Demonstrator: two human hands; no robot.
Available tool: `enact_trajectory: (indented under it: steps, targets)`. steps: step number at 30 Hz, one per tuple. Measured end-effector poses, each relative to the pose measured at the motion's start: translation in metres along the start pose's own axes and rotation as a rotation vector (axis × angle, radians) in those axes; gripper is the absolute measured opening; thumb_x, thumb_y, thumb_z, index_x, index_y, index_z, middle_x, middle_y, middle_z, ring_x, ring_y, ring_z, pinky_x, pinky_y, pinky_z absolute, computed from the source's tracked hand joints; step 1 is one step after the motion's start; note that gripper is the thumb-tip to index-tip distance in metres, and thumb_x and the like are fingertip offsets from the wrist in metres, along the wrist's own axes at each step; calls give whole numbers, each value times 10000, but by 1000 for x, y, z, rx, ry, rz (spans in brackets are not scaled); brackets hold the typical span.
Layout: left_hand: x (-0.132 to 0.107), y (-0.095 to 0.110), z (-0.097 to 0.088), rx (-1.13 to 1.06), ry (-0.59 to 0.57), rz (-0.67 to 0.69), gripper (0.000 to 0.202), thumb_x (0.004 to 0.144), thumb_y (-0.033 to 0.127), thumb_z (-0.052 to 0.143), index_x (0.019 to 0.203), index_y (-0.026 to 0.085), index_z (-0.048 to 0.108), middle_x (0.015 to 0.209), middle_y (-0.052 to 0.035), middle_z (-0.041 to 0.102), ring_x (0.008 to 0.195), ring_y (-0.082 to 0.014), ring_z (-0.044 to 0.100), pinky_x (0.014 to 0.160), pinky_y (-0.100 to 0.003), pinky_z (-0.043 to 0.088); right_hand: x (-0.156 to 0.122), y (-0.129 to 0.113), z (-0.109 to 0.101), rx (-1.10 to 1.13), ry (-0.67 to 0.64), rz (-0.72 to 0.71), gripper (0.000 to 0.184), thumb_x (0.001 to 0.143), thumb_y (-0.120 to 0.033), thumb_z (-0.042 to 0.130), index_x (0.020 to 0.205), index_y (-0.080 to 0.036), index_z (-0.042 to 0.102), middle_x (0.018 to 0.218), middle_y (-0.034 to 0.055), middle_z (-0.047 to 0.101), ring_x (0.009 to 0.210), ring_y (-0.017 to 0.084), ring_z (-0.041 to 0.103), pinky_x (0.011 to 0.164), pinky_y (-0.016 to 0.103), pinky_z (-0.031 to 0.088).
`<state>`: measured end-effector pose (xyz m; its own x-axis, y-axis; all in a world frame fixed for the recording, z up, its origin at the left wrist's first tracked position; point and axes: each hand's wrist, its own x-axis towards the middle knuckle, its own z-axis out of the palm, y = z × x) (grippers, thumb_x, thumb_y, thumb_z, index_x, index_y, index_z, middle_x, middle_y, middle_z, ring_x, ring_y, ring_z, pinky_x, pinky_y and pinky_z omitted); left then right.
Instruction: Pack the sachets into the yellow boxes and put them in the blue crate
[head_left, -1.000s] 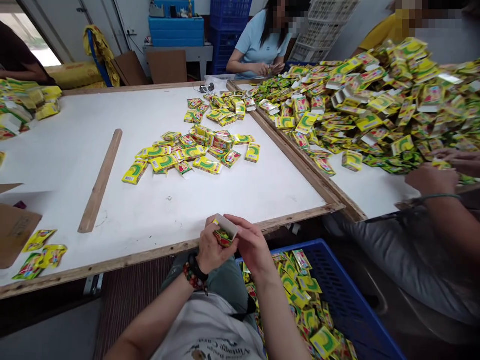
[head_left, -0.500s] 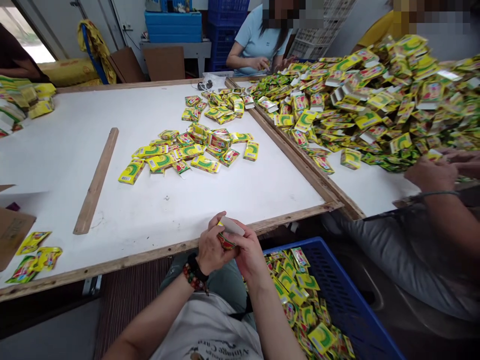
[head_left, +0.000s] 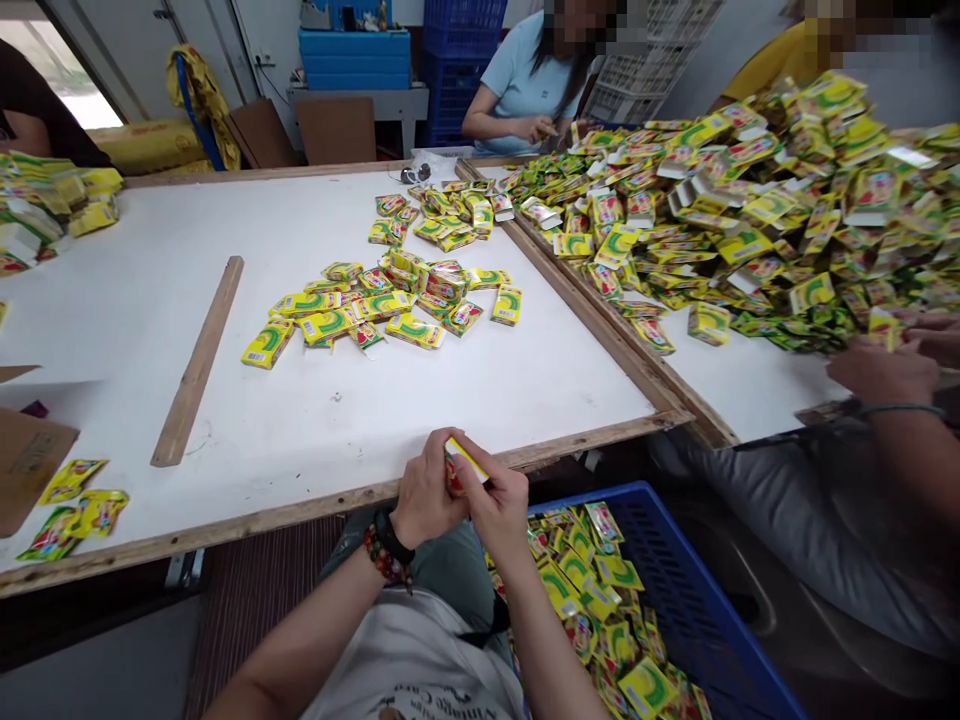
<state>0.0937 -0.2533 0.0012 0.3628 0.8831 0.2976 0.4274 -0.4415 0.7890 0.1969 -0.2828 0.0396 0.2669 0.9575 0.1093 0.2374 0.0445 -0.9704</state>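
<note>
Between my two hands is a small yellow and red box, held over the table's near edge. My left hand wraps round its left side. My right hand grips it from the right, its thumb on the box; the fingers cover much of it. Beyond my hands, a loose heap of similar yellow and green boxes lies on the white table. Below my right forearm stands a blue crate holding many flat yellow packets.
A wooden strip lies on the table at left, near several loose packets and a cardboard box. Wooden rails border a big pile of boxes and packets on the right. Co-workers sit at the far side, left and right.
The white flap standing up on the box is now folded down, and a yellow edge shows at its top. My fingers have closed over it. The view has shifted slightly.
</note>
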Motion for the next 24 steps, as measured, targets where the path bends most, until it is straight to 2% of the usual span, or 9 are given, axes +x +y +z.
enact_trajectory:
  steps: [4,8,12,14,16,18,20,22,24]
  targets:
    - [1,-2,3,54,9,-58,516,717,349,602,1156,204,373,953,-65,572,788,-242,614,640,-348,492,3,-2,-5,38,-42,44,307,874,-337,556,1114,-235,718,1039,34,753,903,238,702,810,351,550]
    - [1,-3,4,3,25,-90,379,760,309,553,1087,214,387,927,-62,562,766,-229,602,651,-351,493,3,-2,-7,-74,-183,-117,380,866,-294,592,1240,-246,639,1103,65,732,919,231,700,825,338,544]
    - [0,2,2,-3,37,-83,311,790,262,509,1079,213,404,946,-69,556,796,-226,592,675,-352,492,1,2,-1,-166,-193,-248,393,900,-232,540,1289,-250,596,1136,77,716,980,215,685,843,315,534]
    - [0,6,-6,-34,-34,-50,378,771,260,546,1116,210,401,974,-63,559,791,-212,591,687,-342,500,-4,2,-7,-183,-151,-268,350,912,-242,511,1236,-234,641,1091,76,733,925,209,701,791,300,547]
    - [5,8,-21,-57,-199,52,485,741,288,625,1169,217,410,1066,-64,566,880,-216,595,770,-346,514,-12,2,-27,-275,-84,-217,331,909,-298,502,1163,-206,691,968,75,762,758,207,717,655,284,556]
    - [20,3,-41,11,-341,165,482,767,284,640,1203,230,442,1180,-68,556,1036,-229,561,904,-361,489,-21,5,-62,-484,-33,-89,372,898,-371,484,1110,-180,723,752,66,766,517,202,667,462,275,500]
    - [48,-12,-63,222,-355,169,374,849,171,524,1216,228,479,1235,-72,545,1123,-224,514,981,-366,449,-27,11,-98,-783,-73,53,409,868,-419,481,1082,-187,742,559,56,718,414,233,628,372,289,434]
    - [86,-35,-83,553,-273,24,479,820,6,411,1247,209,490,1243,-95,533,1126,-229,502,956,-363,453,-29,18,-123,-959,-152,125,424,834,-454,510,1058,-188,754,567,82,724,495,282,680,399,307,459]
    - [127,-61,-97,774,-177,-137,549,793,-31,395,1295,179,468,1262,-150,507,1158,-285,474,926,-420,450,-29,22,-128,-964,-222,124,441,839,-463,507,1097,-188,736,683,104,760,596,295,717,478,322,515]
